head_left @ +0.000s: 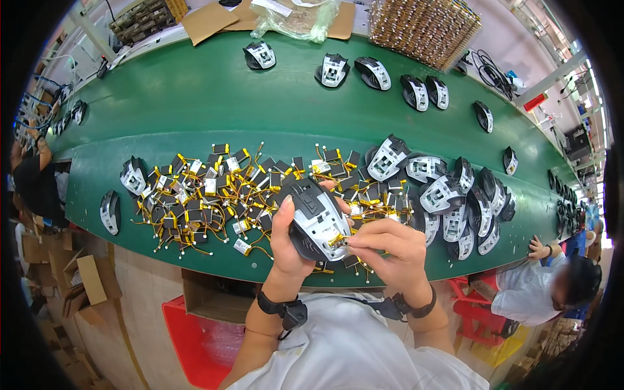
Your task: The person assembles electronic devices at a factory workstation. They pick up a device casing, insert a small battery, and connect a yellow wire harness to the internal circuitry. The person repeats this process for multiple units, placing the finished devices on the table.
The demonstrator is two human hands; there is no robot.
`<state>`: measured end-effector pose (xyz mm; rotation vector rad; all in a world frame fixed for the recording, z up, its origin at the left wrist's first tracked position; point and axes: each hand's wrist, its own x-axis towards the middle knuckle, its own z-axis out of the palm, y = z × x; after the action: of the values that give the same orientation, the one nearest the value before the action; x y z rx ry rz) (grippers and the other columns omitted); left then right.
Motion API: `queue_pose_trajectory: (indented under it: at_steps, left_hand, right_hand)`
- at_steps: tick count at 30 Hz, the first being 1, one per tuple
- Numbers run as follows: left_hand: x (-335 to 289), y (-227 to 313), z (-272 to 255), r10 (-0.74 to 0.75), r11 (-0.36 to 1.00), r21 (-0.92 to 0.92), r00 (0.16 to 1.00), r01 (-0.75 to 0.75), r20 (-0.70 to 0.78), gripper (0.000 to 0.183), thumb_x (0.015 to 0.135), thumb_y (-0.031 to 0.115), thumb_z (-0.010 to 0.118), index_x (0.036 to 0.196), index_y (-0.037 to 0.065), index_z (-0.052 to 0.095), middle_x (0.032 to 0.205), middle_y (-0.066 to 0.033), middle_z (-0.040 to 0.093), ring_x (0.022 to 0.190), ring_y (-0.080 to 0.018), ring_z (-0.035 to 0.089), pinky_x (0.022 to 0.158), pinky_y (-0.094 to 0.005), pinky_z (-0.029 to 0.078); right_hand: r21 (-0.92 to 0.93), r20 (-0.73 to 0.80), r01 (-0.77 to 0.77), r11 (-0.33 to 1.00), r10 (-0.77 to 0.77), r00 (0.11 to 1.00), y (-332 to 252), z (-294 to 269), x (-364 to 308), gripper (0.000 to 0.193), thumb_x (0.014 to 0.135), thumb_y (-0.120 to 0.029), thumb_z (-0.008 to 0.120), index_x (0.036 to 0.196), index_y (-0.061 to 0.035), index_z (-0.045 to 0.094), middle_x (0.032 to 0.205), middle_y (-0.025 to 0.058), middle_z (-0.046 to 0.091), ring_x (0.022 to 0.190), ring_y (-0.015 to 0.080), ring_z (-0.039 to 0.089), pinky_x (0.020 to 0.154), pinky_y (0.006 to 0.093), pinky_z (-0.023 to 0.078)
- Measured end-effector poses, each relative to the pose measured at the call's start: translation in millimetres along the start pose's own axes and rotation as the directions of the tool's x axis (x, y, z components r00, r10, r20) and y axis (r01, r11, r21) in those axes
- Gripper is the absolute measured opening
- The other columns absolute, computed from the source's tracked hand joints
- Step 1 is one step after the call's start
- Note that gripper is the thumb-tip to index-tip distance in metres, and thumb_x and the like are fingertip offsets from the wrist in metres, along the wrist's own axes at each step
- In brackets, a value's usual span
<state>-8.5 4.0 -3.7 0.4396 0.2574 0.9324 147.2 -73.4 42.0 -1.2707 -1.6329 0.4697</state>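
Observation:
My left hand [286, 242] is closed round a computer mouse [316, 207] with a black and silver-white shell, tilted above the near edge of the bench. In an opening at the mouse's lower end shows a yellow battery lead [337, 240]. My right hand [393, 250] pinches at that lead with thumb and fingertips, which partly hide it. Behind and to both sides of the mouse lies a loose heap of small black and silver batteries [210, 186] with yellow tape, thin wires and white plugs.
More open mice [454, 221] are piled right of the heap, and two lie at its left. Along the green conveyor [195, 84] stand several others. A wire-filled box [424, 29] and cardboard [209, 23] sit beyond it. A co-worker [543, 286] sits at the right; a red crate [188, 344] stands below.

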Motion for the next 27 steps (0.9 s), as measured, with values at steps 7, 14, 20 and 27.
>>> queue_pose_trajectory:
  at_steps: [7,14,20,27]
  left_hand:
    - [0,-10,12,0.149,0.989,0.032,0.964,-0.145,-0.222,0.07,0.095,0.056,0.035,0.127,-0.003,0.052,0.099,-0.018,0.065,0.084,-0.0289,0.066,0.075,-0.0377,0.055]
    - [3,-10,12,0.183,0.974,-0.064,0.916,-0.22,-0.358,0.067,0.095,0.057,0.037,0.123,-0.001,0.055,0.099,-0.0169,0.065,0.085,-0.0278,0.065,0.074,-0.0375,0.055]
    - [-1,-8,16,0.177,0.98,-0.036,0.947,-0.193,-0.269,0.07,0.095,0.059,0.036,0.124,-0.001,0.055,0.099,-0.0165,0.065,0.085,-0.0273,0.065,0.075,-0.0361,0.055]
    - [-6,-6,13,0.128,0.991,-0.003,0.978,-0.131,-0.162,0.064,0.096,0.052,0.038,0.132,0.001,0.05,0.105,-0.0179,0.064,0.093,-0.0269,0.065,0.081,-0.0379,0.053]
  right_hand:
    - [-0.278,-0.119,0.09,0.956,-0.127,0.985,-16,25,-1,0.028,0.067,0.0,0.08,0.095,-0.0054,0.074,0.089,0.0058,0.066,0.078,0.0222,0.063,0.067,0.0329,0.053]
    - [-0.522,-0.011,0.109,0.846,-0.134,0.991,-19,44,-15,0.05,0.071,0.0,0.069,0.121,-0.0015,0.065,0.124,0.0106,0.054,0.107,0.0314,0.053,0.087,0.0396,0.05]
    - [-0.445,0.023,0.247,0.861,-0.265,0.964,-7,32,-16,0.048,0.068,0.003,0.067,0.115,-0.0027,0.068,0.116,0.007,0.061,0.1,0.0266,0.057,0.083,0.036,0.05]
    - [-0.47,-0.051,0.216,0.856,-0.27,0.961,-7,28,-18,0.044,0.061,0.005,0.064,0.102,-0.0073,0.071,0.11,0.0035,0.068,0.087,0.0224,0.058,0.075,0.0325,0.047]
